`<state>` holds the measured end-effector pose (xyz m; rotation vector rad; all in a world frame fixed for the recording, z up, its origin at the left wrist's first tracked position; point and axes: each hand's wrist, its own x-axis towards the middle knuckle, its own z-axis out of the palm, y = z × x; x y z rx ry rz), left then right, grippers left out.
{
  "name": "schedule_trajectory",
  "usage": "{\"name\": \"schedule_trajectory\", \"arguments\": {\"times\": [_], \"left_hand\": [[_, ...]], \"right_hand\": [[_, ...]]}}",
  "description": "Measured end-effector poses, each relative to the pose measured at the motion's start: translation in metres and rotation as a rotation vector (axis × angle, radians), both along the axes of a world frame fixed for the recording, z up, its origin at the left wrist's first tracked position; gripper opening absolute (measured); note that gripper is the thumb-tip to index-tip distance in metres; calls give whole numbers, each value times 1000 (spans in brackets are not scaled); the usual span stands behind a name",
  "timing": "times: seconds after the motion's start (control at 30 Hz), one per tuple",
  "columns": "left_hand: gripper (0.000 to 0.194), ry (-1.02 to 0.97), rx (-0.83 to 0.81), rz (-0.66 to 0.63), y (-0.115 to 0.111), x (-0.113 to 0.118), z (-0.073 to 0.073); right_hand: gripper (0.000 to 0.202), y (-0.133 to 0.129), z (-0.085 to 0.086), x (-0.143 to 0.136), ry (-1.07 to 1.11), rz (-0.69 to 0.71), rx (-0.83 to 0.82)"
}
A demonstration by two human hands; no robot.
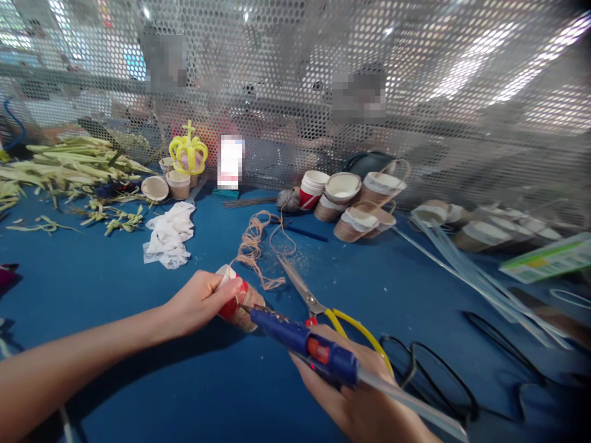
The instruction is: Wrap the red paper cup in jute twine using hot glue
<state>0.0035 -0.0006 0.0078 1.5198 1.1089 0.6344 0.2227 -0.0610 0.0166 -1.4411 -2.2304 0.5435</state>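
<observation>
Blue Glue Gun Meets Twine-Wrapped Cup

L. hand point(201, 300) pinches a red-and-white paper cup w/ tan twine wrap point(247, 314), thumb on its side, tilted above a blue tabletop point(207, 394). R. hand point(355, 394) is closed round a blue plastic glue gun point(305, 338), tip at the twine, clear stick out back. Yellow-handled metal scissors point(314, 303) lie just beyond, nr. loose tan twine point(250, 243); crumpled white cloth point(170, 235) at L.

Open across blue tabletop point(221, 394) at near centre. Blocked ahead by loose twine point(250, 244), rightward by open scissors point(310, 300) and black cord point(467, 389).
</observation>
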Motion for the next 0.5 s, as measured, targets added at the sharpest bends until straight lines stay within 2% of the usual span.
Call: {"name": "schedule_trajectory", "arguments": {"times": [0.13,0.37,0.5], "left_hand": [[49,-40,-22,-37,1,0,1],[51,39,28,-15,2,-2,-7],[51,38,29,-20,2,-2,-6]], "right_hand": [[6,-2,0,1,-10,21,32],[5,-4,-2,0,31,28,38],[7,-2,-2,2,11,43,48]]}}
